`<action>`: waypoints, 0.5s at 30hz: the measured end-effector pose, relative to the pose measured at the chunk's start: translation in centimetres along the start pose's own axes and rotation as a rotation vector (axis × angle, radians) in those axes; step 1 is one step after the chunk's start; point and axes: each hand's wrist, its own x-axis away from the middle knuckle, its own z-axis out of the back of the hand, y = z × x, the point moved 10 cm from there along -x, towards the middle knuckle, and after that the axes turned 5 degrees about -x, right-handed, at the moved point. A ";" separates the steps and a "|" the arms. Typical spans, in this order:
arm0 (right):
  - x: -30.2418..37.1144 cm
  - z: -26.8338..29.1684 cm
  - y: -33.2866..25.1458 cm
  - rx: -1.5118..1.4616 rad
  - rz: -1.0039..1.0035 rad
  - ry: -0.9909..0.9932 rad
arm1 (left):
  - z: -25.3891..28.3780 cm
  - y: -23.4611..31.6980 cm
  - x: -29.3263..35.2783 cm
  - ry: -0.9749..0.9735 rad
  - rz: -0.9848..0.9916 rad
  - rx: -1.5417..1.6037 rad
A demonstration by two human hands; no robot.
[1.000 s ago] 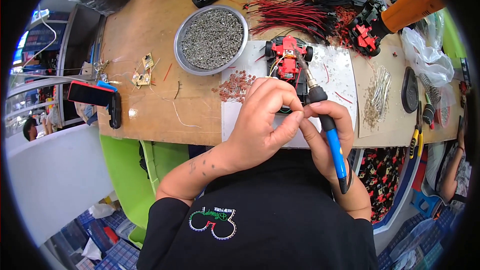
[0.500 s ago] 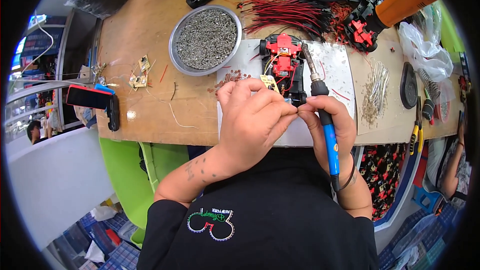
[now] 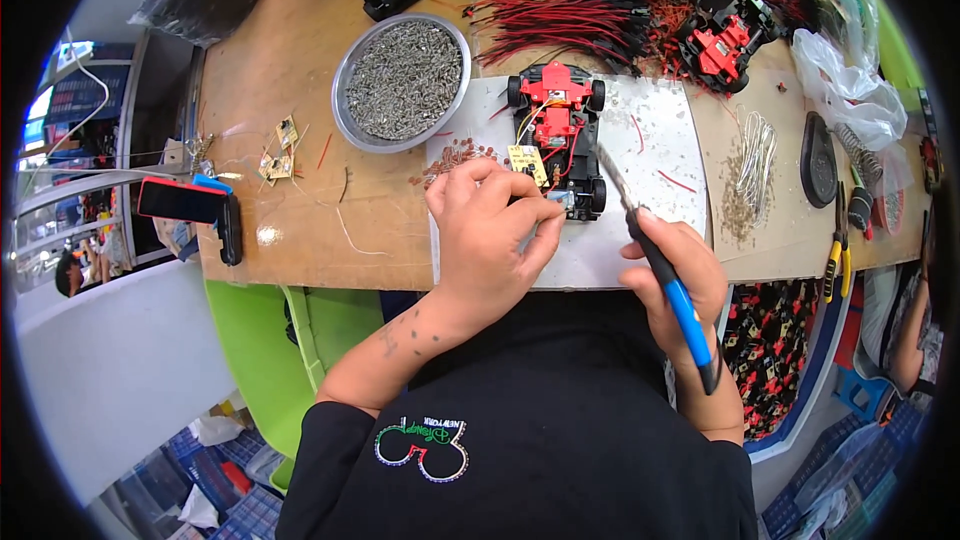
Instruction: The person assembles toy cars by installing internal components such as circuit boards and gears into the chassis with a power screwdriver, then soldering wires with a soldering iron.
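Note:
A red and black toy car chassis (image 3: 562,125) lies on a white sheet (image 3: 655,145) in front of me. A small cream circuit board (image 3: 526,160) with thin wires rests against its left side. My left hand (image 3: 488,240) is at the chassis's near end, thumb and forefinger pinched together; anything between them is too small to make out. In my right hand (image 3: 685,265) is a soldering iron (image 3: 684,315) with a blue handle, held like a pen. Its metal tip points up and left, just right of the chassis and apart from it.
A round bowl (image 3: 380,146) of small metal parts stands left of the sheet, near scattered brown discs (image 3: 460,155). Behind lie red and black wires (image 3: 555,25) and another chassis (image 3: 722,45). Silvery wire (image 3: 757,155), a black oval piece (image 3: 819,160) and yellow-handled pliers (image 3: 837,265) are to the right.
My right hand has moved away from the left, to the right and slightly down. The soldering iron has tilted further left and withdrawn from the chassis. The left hand stays pinched.

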 end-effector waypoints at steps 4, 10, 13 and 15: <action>1.4 1.3 -0.9 0.049 0.073 -0.039 | -0.6 0.0 0.5 0.025 -0.012 -0.052; 3.7 2.1 1.5 -0.094 -0.196 0.081 | -0.9 -0.1 0.6 0.079 -0.007 -0.033; 3.9 1.8 1.8 -0.100 -0.194 0.085 | -0.9 0.0 0.6 0.088 -0.013 -0.042; 3.8 1.7 1.8 -0.095 -0.192 0.081 | -0.9 0.0 0.7 0.084 -0.010 -0.046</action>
